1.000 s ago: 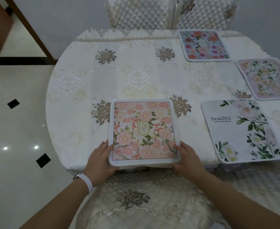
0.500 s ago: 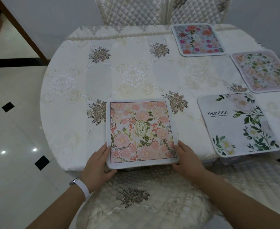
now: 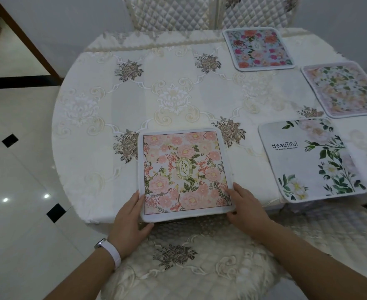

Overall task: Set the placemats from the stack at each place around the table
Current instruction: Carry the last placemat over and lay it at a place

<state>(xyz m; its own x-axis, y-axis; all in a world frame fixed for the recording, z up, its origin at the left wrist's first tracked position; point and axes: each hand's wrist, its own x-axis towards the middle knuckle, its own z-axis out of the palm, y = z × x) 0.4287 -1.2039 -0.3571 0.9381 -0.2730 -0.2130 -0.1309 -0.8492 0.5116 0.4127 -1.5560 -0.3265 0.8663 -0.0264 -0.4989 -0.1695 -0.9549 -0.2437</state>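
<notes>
Both hands (image 3: 132, 215) at pink placemat's (image 3: 183, 172) near corners

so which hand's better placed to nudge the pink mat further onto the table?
Probably either, slight edge to the left hand: it wraps the pink mat at its near-left corner, thumb under the edge overhanging the table. The right hand rests on the near-right corner.

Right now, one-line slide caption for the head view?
Both hands, left hand and right hand, square the pink Garden placemat at the table edge; three placemats already laid.
</notes>
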